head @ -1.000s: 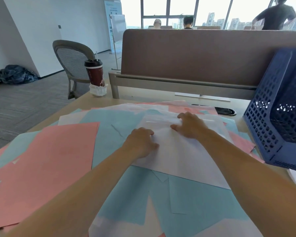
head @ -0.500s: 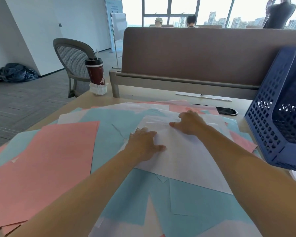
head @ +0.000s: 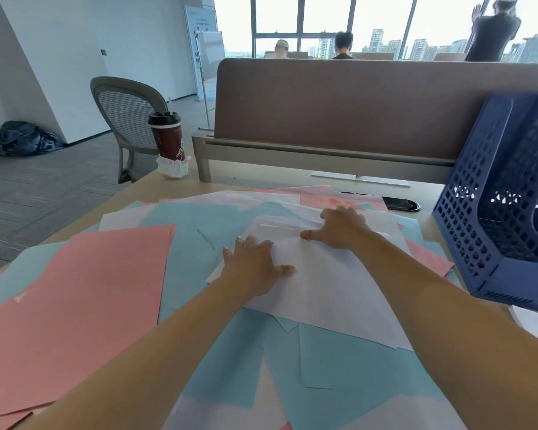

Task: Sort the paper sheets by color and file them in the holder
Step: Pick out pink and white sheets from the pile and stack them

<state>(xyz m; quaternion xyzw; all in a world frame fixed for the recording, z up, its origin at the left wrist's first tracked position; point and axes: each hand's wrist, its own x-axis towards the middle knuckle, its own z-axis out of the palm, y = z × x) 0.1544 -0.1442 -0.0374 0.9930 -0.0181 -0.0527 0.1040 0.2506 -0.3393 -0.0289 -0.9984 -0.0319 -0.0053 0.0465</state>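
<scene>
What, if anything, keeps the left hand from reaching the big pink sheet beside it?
Probably nothing, so yes. The left hand lies flat on the white sheet, and the pink sheet lies uncovered to its left, with only flat blue paper between them.

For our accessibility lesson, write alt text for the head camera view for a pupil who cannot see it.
A left hand and right hand rest on white sheets atop scattered pink sheets and blue sheets on a desk. A blue holder stands at right, a lidded cup far left.
</scene>
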